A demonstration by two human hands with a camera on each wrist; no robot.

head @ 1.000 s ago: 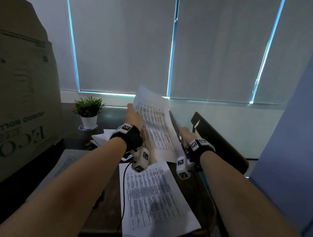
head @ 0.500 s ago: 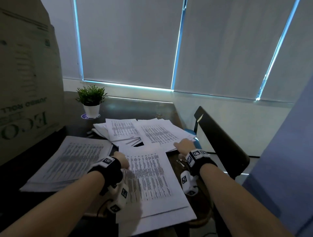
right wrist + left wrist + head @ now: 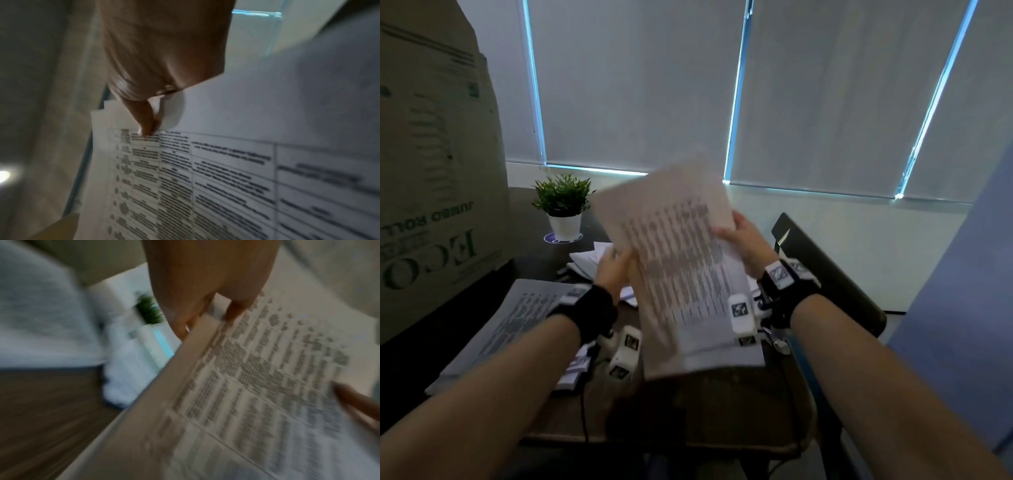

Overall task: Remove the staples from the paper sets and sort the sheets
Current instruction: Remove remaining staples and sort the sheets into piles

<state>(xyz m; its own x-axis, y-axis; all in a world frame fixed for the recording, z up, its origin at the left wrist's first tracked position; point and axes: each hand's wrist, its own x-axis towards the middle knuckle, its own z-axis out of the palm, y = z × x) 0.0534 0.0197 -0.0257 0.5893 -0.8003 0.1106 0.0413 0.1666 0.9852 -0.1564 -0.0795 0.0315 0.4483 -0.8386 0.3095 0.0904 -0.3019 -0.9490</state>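
A set of printed sheets with dense table text is lifted off the table, tilted up toward me. My left hand grips its left edge, thumb on the printed face in the left wrist view. My right hand holds the right edge, its thumb pinching the sheets near a top corner where the layers fan apart. No staple is discernible. The left wrist view is blurred by motion.
A stack of printed sheets lies on the dark table at the left, loose sheets behind. A small potted plant stands at the back, a big cardboard box at the left, a dark chair back at the right.
Half a second ago both hands lay on sheets flat on the table. Now they have picked a set up and hold it in the air, tilted up.
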